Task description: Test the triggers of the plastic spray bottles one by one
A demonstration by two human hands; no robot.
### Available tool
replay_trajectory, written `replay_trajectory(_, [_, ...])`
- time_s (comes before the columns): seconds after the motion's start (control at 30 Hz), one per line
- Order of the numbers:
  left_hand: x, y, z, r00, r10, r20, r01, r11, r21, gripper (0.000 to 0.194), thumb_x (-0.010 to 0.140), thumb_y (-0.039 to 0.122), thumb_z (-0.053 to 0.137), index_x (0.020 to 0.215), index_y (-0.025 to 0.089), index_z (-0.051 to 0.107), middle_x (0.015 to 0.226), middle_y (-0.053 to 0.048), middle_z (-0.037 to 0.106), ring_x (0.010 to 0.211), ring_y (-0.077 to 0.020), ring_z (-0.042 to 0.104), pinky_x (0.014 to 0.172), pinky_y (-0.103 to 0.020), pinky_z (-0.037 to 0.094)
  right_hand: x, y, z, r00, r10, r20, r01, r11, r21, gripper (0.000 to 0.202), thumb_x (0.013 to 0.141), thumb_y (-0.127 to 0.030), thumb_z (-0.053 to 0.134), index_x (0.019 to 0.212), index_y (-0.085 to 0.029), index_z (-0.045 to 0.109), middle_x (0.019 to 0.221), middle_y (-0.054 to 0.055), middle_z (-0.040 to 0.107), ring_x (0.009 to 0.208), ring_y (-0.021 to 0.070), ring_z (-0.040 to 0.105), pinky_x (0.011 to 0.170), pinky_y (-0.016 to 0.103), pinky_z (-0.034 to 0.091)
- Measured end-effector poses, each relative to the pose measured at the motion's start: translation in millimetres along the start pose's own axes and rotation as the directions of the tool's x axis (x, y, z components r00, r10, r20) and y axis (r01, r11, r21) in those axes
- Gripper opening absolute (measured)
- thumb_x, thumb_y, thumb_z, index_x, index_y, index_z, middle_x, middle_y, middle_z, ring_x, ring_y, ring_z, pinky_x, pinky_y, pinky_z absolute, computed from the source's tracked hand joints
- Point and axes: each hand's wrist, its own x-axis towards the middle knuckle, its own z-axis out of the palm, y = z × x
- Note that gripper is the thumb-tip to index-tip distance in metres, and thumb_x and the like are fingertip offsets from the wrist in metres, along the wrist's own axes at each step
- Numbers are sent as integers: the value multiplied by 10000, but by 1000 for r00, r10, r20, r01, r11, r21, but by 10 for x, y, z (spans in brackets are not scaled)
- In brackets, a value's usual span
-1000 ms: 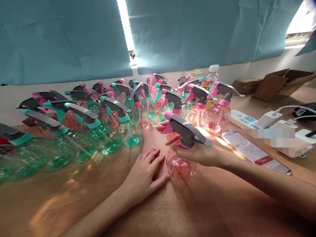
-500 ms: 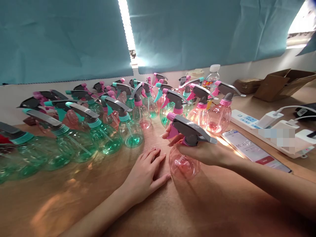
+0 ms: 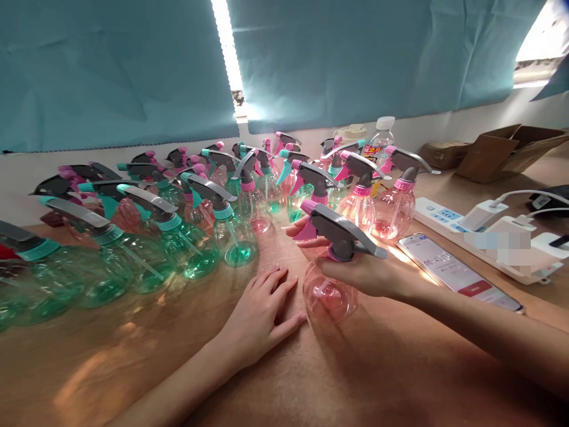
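Note:
A clear pink spray bottle with a grey and pink spray head stands upright on the table before me. My right hand is around its neck from the right, thumb on the near side. Its fingers reach past the pink trigger on the left, looser at their tips. Flat on the wood beside the bottle lies my left hand, open and holding nothing. Closest to that hand among the other bottles is a green spray bottle with a teal collar.
Several green and pink spray bottles fill the left and back. A phone showing a timer lies at right, beside a white power strip with plugged chargers. Behind are a drink bottle and an open cardboard box. A blue curtain hangs behind.
My right hand's fingers have straightened and moved outward from the trigger, leftward. The bottle has stayed nearly in place. My left hand has not moved.

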Motion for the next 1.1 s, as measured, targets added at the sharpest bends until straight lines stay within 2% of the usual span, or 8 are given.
replay_trajectory(0.1, [3,3,1,1000,-1,2,1,1000,0,483,922,470,574,1295,164,558,1420,-163,494,1318,-347,418,1064,-537,361,-6,33,20,1000,-19,-6,19,1000,2,610,668,-124,475,1238,-308,592,860,-11,724,834,197,700,832,401,583])
replay_trajectory(0.23, [8,14,2,1000,-3,4,3,1000,2,480,923,471,574,1296,169,556,1419,-161,495,1315,-342,421,1061,-533,365,-33,130,60,998,-42,-53,43,999,26,613,696,-139,489,1278,-313,571,984,3,729,921,210,693,862,418,580])
replay_trajectory(0.37, [9,17,0,1000,-4,12,4,1000,11,489,927,465,569,1307,157,550,1428,-163,487,1321,-346,415,1065,-540,359,-53,192,73,998,-33,-44,35,999,25,639,701,-137,497,1314,-312,546,1056,21,725,902,222,696,794,414,600])
replay_trajectory(0.6, [10,5,9,1000,1,12,-1,1000,21,486,931,458,569,1304,147,552,1430,-168,484,1321,-346,415,1068,-537,356,-58,205,68,998,-33,-54,37,997,60,616,725,-126,529,1308,-322,552,1100,27,713,1102,257,650,854,426,585])
replay_trajectory(0.73, [8,2,11,1000,7,3,-7,1000,15,497,930,471,563,1309,151,544,1430,-168,484,1325,-344,411,1067,-538,357,-48,178,63,999,-41,-14,42,992,119,644,704,-66,513,1295,-316,561,1109,24,713,1159,247,624,865,392,590])
replay_trajectory(0.87, [8,2,7,1000,4,-2,-4,1000,4,487,927,466,568,1305,160,550,1431,-166,485,1321,-347,418,1065,-538,359,-51,194,60,999,-50,-13,51,993,105,638,707,-68,509,1289,-325,562,1071,10,722,1100,238,653,888,401,582])
replay_trajectory(1.1, [11,6,7,1000,4,-17,-5,1000,-9,477,919,465,576,1295,172,559,1410,-156,509,1308,-344,433,1061,-536,366,-46,196,47,1000,-25,17,23,996,89,606,730,-86,524,1295,-303,555,1002,-5,729,834,178,693,867,372,586])
